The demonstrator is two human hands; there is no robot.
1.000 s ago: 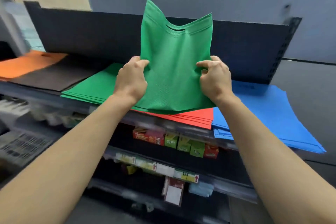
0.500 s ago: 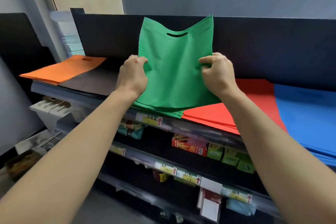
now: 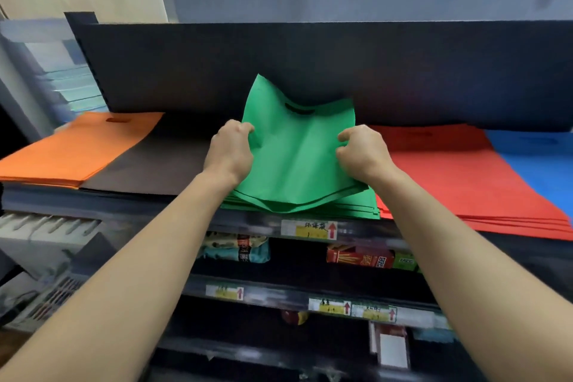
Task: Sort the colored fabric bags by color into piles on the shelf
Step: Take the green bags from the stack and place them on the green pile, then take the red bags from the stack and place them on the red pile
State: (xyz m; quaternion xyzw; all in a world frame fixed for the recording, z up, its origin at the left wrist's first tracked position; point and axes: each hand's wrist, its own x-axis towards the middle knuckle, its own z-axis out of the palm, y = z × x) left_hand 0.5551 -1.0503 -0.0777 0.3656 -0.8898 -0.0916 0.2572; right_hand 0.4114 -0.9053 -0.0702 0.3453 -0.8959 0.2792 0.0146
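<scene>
A green fabric bag point(image 3: 297, 149) with a cut-out handle slopes down onto the green pile point(image 3: 356, 211) at the middle of the top shelf. My left hand point(image 3: 231, 153) pinches its left edge and my right hand point(image 3: 361, 152) pinches its right edge. The bag's top edge still stands up against the black back panel. Along the shelf lie an orange pile point(image 3: 77, 149) at the left, a black pile point(image 3: 155, 170), a red pile point(image 3: 459, 177) and a blue pile point(image 3: 539, 161) at the far right.
A tall black back panel point(image 3: 310, 71) closes the shelf behind the piles. The shelf's front rail point(image 3: 310, 228) carries a price label. Lower shelves hold snack boxes point(image 3: 362, 257) and packets point(image 3: 235, 251). A grey rack point(image 3: 37, 242) stands at the left.
Both hands have carried the green bag leftward and lowered it from upright in the air down onto the green pile. The view has shifted left, showing more of the orange pile.
</scene>
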